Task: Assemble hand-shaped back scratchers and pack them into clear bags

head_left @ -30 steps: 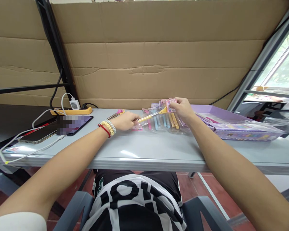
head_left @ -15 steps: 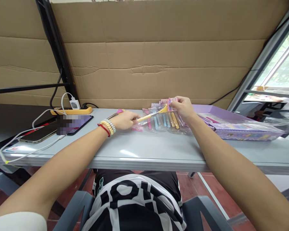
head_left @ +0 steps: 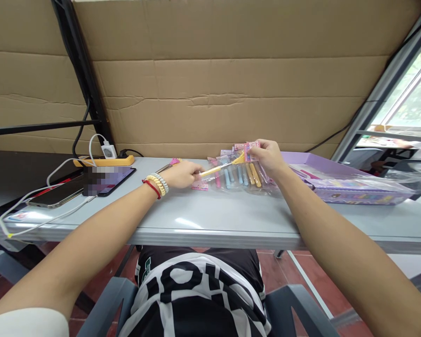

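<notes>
My left hand (head_left: 183, 174), with bead bracelets at the wrist, is closed on the lower end of a yellow pen (head_left: 217, 169) in a clear plastic sleeve. My right hand (head_left: 269, 157) pinches the pink card top of that same packet, holding it just above the grey table (head_left: 231, 217). Under the held pen lies a pile of similar packaged pens (head_left: 240, 177) in blue, pink and yellow. A small pink label (head_left: 199, 186) lies on the table beside my left hand.
A purple box (head_left: 351, 187) wrapped in plastic lies at the right. At the left are a tablet (head_left: 107, 180), a phone (head_left: 56, 196), white cables and an orange power strip (head_left: 103, 162). A pink-tipped pen (head_left: 168, 166) lies behind my left hand. Cardboard lines the back.
Both hands have stayed almost still on the yellow pen packet; my right hand has edged slightly up and to the right.
</notes>
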A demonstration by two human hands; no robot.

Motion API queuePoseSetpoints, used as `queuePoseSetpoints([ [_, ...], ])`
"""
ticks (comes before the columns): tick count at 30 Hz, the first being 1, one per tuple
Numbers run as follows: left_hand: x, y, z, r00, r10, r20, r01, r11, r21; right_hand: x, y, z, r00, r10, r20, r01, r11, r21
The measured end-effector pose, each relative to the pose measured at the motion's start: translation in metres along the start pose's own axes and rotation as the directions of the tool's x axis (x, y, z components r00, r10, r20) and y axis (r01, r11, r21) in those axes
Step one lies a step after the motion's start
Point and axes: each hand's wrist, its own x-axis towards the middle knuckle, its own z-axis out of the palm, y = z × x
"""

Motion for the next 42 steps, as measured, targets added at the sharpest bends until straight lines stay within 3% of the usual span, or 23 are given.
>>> queuePoseSetpoints([
  [14,0.0011,-0.0028,0.0006,1.000,0.012,-0.014,-0.012,1.000,-0.018,-0.0015,-0.0012,-0.0025,1.000,-0.012,0.018,0.012,0.999,0.036],
  [35,0.0017,-0.0048,0.0014,0.999,0.008,-0.044,-0.009,1.000,-0.004,-0.0018,-0.0037,-0.0017,0.996,-0.060,-0.061,0.054,0.994,-0.092],
  [42,0.0010,-0.0005,0.0011,1.000,0.010,-0.026,-0.010,1.000,0.000,-0.0016,-0.0020,-0.0027,0.998,-0.056,-0.028,0.054,0.995,-0.084],
])
